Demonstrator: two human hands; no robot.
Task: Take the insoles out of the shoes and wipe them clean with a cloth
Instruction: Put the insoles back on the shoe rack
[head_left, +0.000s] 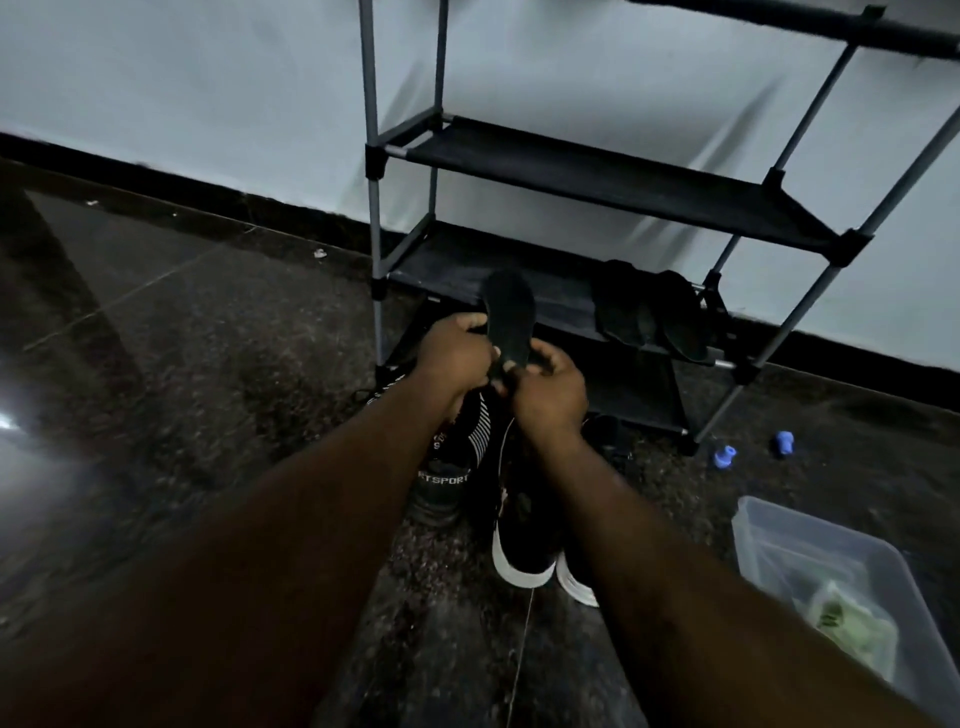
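Gripped at its lower end by both hands: a black insole, long axis near upright, rounded end pointing up. Curled round its left edge, the fingers of the left hand; pinching its bottom right, those of the right hand. Held in the air above the black shoes on the floor, before the front edge of the shoe rack and its lowest shelf.

The floor at the left is glossy, speckled polished stone. The rack has smooth grey metal tubes and black cloth shelves. The insole looks matt and dark, the shoes knitted fabric, the tub at lower right translucent plastic.
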